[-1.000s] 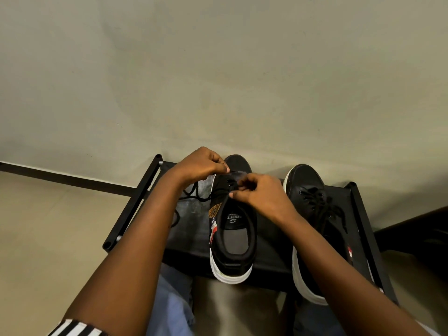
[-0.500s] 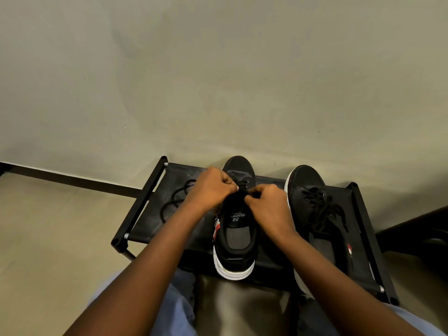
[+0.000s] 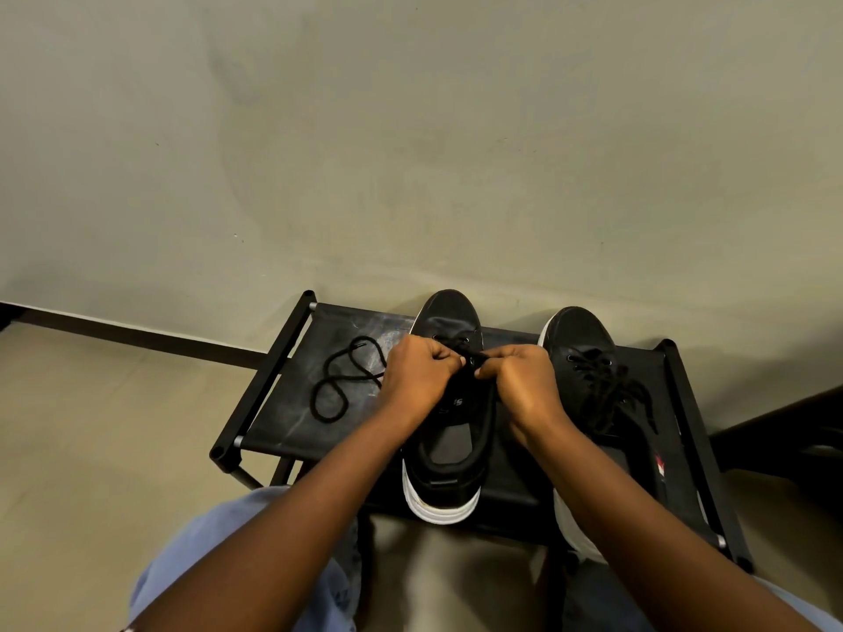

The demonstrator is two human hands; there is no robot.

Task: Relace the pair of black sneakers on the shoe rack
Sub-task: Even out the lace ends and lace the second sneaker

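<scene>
- pinching the lace (image 3: 329,419) with the left hand (image 3: 417,374), fingers curled tight, knuckles up.
- pinching the same lace with the right hand (image 3: 515,383), fingers likewise clenched, thumb tip almost meeting the left hand's.
- working fist to fist over the eyelets of the mid shoe (image 3: 449,453), hiding most of its tongue.
- trailing the loose run of lace out leftward from under the left hand, in loops on the rack (image 3: 273,380).
- keeping the mid shoe flat on the rack, toe to the wall (image 3: 410,152), white heel sole nearest the camera.
- leaving the right shoe (image 3: 588,348) just beside it, not touching, laced with slack bunched laces, partly behind the right forearm.
- sitting close, jeans (image 3: 219,554) at the rack's near edge, floor (image 3: 91,426) to the left.
</scene>
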